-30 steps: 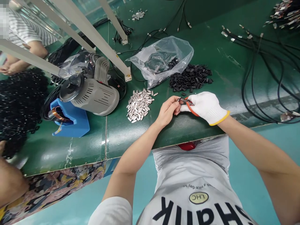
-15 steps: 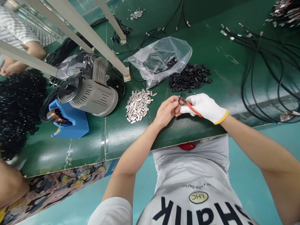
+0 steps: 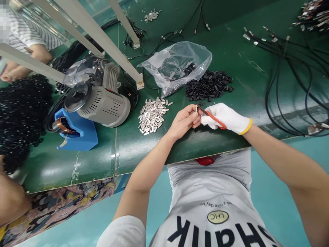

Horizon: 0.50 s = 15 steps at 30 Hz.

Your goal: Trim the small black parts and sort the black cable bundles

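My left hand (image 3: 183, 121) is bare and pinches a tiny part at its fingertips, too small to name. My right hand (image 3: 226, 117), in a white glove with a yellow cuff, grips red-handled pliers (image 3: 212, 117) whose tip meets that part. Both hands hover just above the green table (image 3: 144, 147) near its front edge. A pile of small silver metal pieces (image 3: 152, 115) lies to the left of my left hand. A heap of small black plastic pieces (image 3: 209, 85) lies just beyond my hands.
A clear plastic bag (image 3: 177, 63) holds more black parts. A grey tape dispenser machine (image 3: 101, 99) stands on a blue base (image 3: 77, 133) at left. Black cables (image 3: 288, 68) spread across the right. Another person's arm (image 3: 23, 61) shows at far left behind metal frame bars (image 3: 89, 34).
My hands stayed together at the same spot; the right hand turned slightly, and the pliers' red handle shows more. The view shifted a little.
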Motion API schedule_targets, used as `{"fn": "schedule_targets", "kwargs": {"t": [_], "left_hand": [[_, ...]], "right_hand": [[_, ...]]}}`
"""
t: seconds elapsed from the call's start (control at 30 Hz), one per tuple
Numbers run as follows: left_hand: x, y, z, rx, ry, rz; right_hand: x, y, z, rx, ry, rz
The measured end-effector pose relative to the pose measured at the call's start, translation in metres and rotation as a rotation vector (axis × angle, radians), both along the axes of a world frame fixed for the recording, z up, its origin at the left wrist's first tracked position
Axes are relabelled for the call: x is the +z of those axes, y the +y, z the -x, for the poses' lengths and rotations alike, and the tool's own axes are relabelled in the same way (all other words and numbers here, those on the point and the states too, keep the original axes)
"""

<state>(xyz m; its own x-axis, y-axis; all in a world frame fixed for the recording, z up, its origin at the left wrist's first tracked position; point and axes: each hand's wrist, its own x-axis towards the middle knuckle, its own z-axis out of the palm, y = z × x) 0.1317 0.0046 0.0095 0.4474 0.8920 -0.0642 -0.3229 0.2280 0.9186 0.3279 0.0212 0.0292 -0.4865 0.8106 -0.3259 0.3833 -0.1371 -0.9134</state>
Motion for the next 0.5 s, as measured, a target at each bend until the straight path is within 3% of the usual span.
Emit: {"fn": "schedule_targets", "kwargs": {"t": [0.27, 0.5], "left_hand": [[0.0040, 0.0005, 0.0054, 0.060, 0.187, -0.221], [-0.0011, 0.0030, 0.0026, 0.150, 0.177, -0.181]], "right_hand": [[-0.0074, 0.0001, -0.0018, 0.002, -0.044, -0.052], [-0.0019, -0.0018, 0.0001, 0.012, -0.099, -0.063]]}}
